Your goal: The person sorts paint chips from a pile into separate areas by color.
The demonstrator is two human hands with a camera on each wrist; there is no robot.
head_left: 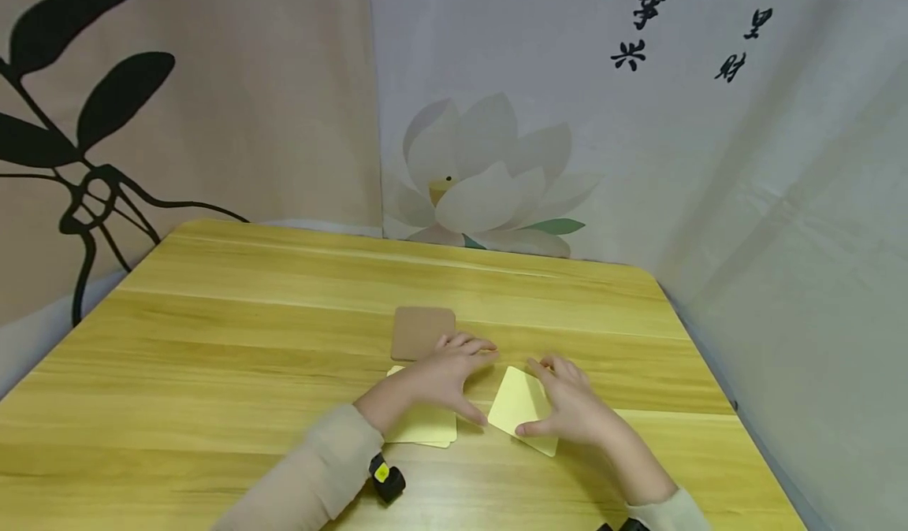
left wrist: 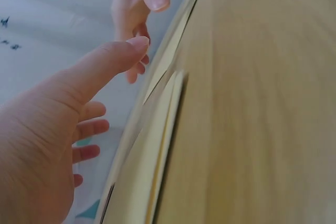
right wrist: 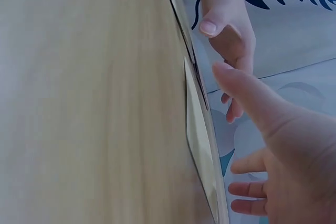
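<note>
Two or more pale yellow cards (head_left: 426, 427) lie stacked on the table, partly hidden under my left hand (head_left: 443, 377). That hand hovers over them with its thumb spread away from the fingers, holding nothing. To the right, another pale yellow card (head_left: 512, 405) lies turned at an angle. My right hand (head_left: 576, 405) is over its right side, thumb and fingers apart, and overlaps it in the head view. In the right wrist view this card (right wrist: 198, 135) lies flat beneath the hand. A brown square card (head_left: 420, 332) lies behind the stack, its right edge covered by my left fingers.
The wooden table (head_left: 248, 358) has its far edge against a light curtain (head_left: 496, 58) printed with a lotus and black characters. A black wrist camera (head_left: 387, 480) is strapped at the left sleeve (head_left: 333, 452).
</note>
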